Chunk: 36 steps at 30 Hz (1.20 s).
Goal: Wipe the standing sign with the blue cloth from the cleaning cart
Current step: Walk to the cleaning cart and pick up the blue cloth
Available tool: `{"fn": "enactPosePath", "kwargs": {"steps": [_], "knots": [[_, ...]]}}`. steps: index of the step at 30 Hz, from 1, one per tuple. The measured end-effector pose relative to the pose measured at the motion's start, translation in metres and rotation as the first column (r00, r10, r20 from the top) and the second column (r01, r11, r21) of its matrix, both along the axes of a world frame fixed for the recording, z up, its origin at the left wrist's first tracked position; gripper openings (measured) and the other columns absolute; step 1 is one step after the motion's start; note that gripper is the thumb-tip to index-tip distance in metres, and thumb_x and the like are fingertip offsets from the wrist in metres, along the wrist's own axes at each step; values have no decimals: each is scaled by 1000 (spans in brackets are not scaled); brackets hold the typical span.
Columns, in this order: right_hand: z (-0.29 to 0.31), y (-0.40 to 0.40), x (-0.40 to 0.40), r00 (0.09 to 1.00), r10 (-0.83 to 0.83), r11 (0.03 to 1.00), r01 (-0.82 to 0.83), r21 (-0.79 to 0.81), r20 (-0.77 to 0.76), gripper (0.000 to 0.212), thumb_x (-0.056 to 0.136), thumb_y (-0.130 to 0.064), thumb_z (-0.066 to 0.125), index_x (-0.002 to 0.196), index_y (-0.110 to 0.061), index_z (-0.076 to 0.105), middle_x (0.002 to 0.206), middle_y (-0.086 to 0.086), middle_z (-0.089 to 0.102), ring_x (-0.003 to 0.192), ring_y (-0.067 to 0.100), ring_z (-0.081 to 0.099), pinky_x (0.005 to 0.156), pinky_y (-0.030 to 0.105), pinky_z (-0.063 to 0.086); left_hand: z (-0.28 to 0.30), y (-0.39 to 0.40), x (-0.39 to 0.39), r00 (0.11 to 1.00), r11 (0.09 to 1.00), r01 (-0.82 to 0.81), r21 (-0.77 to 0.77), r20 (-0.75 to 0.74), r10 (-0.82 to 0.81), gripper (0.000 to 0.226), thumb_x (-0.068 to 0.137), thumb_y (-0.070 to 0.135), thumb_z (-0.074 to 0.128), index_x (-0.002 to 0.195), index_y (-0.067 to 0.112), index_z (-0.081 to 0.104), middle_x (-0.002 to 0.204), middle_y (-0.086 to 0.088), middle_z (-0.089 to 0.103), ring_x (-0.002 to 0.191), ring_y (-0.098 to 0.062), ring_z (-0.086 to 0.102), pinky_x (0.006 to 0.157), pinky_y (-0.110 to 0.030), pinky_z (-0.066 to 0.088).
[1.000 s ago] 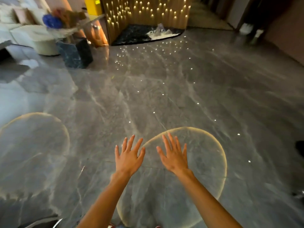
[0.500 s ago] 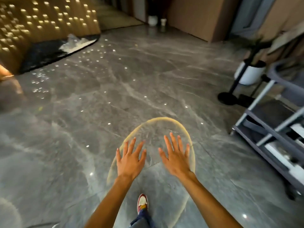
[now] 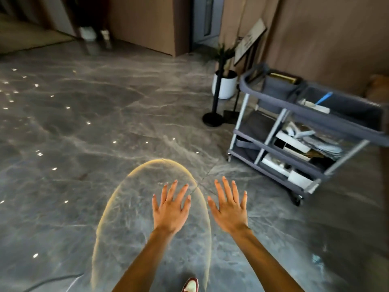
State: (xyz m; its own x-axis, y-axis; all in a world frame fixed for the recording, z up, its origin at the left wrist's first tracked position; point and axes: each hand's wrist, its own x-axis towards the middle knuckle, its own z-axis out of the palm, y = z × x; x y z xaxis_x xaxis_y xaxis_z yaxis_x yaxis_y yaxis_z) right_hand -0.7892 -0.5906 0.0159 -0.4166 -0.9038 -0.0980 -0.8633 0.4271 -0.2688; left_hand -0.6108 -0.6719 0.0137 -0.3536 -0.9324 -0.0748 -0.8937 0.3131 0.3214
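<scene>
My left hand (image 3: 171,209) and my right hand (image 3: 229,207) are stretched out in front of me over the grey marble floor, palms down, fingers spread, holding nothing. The grey cleaning cart (image 3: 311,131) stands to the right, well beyond my right hand. A blue item (image 3: 324,97) lies in its top tray; I cannot tell whether it is the cloth. The standing sign (image 3: 249,42), a tilted board on a thin black stand, rises behind the cart's left end by the brown wall.
A black post on a round base (image 3: 213,119) and a potted plant in a white pot (image 3: 225,85) stand left of the cart. White boxes and papers fill the cart's lower shelves (image 3: 292,150). My shoe (image 3: 190,285) shows at the bottom edge.
The view has swung to the right: the lit wall and sofa have left the frame and the cart and sign have come fully into view. My hands stay spread in front of me.
</scene>
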Motion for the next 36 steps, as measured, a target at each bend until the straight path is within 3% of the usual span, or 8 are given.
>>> {"fn": "enactPosePath", "kwargs": {"steps": [6,10,16,20,28,36], "knots": [[7,-22,-64,982,-190,982,190,2,-15,69,101,-66,19,160,-38,-3,170,-10,-11,157,20,-10,125,60,-2,4,-60,-87,982,982,190,4,-24,-190,51,101,60,26,151,55,23,167,17,11,154,-15,7,122,-53,5],[6,-26,-105,958,-288,958,288,4,12,69,100,-67,15,160,-38,-5,169,-11,-14,156,19,-16,125,57,-8,0,-84,-142,950,951,310,5,-23,-310,53,100,61,21,152,56,17,167,17,7,155,-16,4,122,-55,5],[2,-15,-157,912,-411,912,411,-9,17,71,96,-68,3,159,-39,-8,168,-11,-18,155,17,-19,125,57,-10,2,-91,-214,896,898,439,5,-71,-438,57,98,64,10,154,54,11,168,17,-3,155,-14,-5,121,-54,-1],[1,-5,-199,872,-489,872,489,-7,17,70,97,-68,5,159,-38,-8,168,-12,-19,155,17,-21,125,57,-10,2,-89,-267,855,857,516,-4,-62,-515,56,99,64,10,155,54,8,167,17,-5,155,-14,-6,122,-54,-2],[1,21,-310,849,-528,848,529,-26,34,68,101,-66,14,160,-39,-7,168,-12,-17,156,18,-18,124,56,-12,3,-64,-389,829,830,555,-51,-46,-557,58,98,65,7,155,53,11,168,16,-3,155,-15,-5,122,-53,1],[11,45,-437,849,-527,849,528,-11,32,69,99,-68,10,159,-38,-9,168,-12,-18,155,17,-20,125,57,-11,10,-38,-518,832,834,550,-43,-55,-551,59,97,65,8,155,52,12,168,14,1,155,-17,1,122,-56,5]]}}
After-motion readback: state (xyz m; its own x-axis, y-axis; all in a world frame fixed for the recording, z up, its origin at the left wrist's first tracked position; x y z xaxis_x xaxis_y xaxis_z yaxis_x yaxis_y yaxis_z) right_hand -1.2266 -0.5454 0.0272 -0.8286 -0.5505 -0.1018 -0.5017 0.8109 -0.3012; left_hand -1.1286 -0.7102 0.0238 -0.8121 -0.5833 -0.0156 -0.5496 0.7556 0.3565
